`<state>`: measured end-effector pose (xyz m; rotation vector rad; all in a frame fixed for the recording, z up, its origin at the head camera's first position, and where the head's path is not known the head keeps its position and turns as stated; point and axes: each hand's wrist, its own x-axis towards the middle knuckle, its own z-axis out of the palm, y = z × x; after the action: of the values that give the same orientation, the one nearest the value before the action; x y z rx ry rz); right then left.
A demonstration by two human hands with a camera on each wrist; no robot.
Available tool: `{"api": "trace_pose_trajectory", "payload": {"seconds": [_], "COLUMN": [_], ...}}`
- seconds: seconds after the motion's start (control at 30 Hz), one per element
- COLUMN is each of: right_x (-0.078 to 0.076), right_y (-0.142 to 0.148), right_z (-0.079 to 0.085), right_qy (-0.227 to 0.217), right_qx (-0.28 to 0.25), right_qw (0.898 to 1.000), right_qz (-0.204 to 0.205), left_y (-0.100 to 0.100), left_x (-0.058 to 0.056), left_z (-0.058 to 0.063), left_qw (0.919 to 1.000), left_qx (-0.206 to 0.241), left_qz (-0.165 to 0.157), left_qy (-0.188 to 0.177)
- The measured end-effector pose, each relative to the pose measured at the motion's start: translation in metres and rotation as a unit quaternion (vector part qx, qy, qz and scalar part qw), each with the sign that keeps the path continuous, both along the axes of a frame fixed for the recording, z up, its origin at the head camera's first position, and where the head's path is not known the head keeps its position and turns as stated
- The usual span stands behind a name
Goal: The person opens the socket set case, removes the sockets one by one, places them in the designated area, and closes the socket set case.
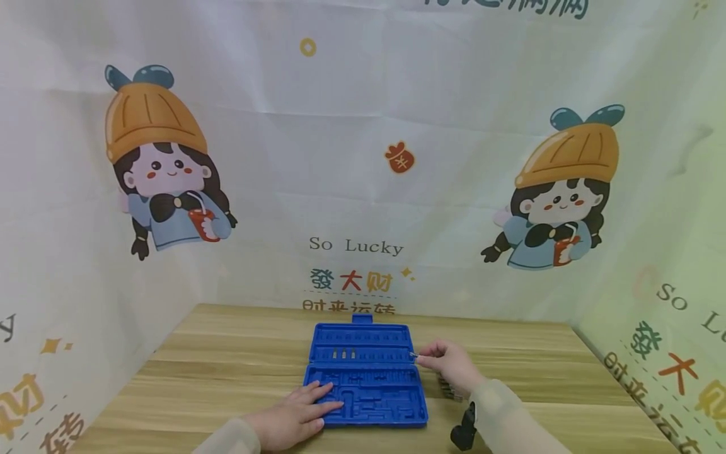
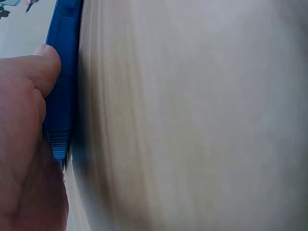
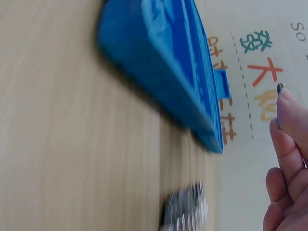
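A blue plastic tool case [image 1: 391,414] lies opened flat on the table, its moulded slots facing up. Three small bits [image 1: 343,354] stand in a row in the far half. My left hand [image 1: 297,413] rests on the near left corner with fingers spread and fairly straight; in the left wrist view its thumb [image 2: 48,67] lies against the case's side. Just off the case's right edge, my right hand [image 1: 450,364] pinches a small metal screwdriver bit [image 3: 279,88] between thumb and forefinger. A cluster of metal bits [image 3: 185,209] sits on the table below that hand.
The wooden table [image 1: 227,353] extends to both sides of the case. Behind it hangs a printed cloth [image 1: 351,189], with more cloth along the left and right sides. A black device [image 1: 464,430] is at the right wrist.
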<state>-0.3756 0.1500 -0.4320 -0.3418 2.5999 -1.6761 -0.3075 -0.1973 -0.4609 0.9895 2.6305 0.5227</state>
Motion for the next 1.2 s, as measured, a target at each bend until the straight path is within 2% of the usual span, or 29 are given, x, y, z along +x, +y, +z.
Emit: {"api": "trace_pose_trajectory", "payload": {"seconds": [0.17, 0.37, 0.6, 0.8, 1.0, 1.2], "right_x": [0.008, 0.016, 0.026, 0.031, 0.034, 0.035], "right_y": [0.021, 0.041, 0.059, 0.065, 0.065, 0.064], "right_z": [-0.002, -0.007, -0.016, -0.027, -0.029, -0.030], "right_qy": [-0.009, -0.004, 0.014, 0.032, 0.033, 0.035], "right_qx": [0.017, 0.039, 0.067, 0.095, 0.108, 0.131], "right_qw": [1.000, 0.999, 0.997, 0.994, 0.993, 0.990], "right_qz": [-0.011, -0.020, 0.023, 0.038, 0.043, 0.029], "left_y": [-0.004, 0.002, 0.003, 0.003, 0.003, 0.003], "left_x": [-0.004, 0.003, 0.005, 0.003, 0.003, 0.003], "left_z": [-0.007, 0.003, 0.005, 0.005, 0.004, 0.004], "left_qw": [1.0000, 0.9998, 0.9996, 0.9997, 0.9995, 0.9995], "left_qx": [0.007, -0.013, -0.023, -0.021, -0.025, -0.025], "left_qz": [-0.006, 0.010, 0.015, 0.013, 0.013, 0.013], "left_qy": [0.001, 0.007, 0.009, 0.004, 0.011, 0.011]}}
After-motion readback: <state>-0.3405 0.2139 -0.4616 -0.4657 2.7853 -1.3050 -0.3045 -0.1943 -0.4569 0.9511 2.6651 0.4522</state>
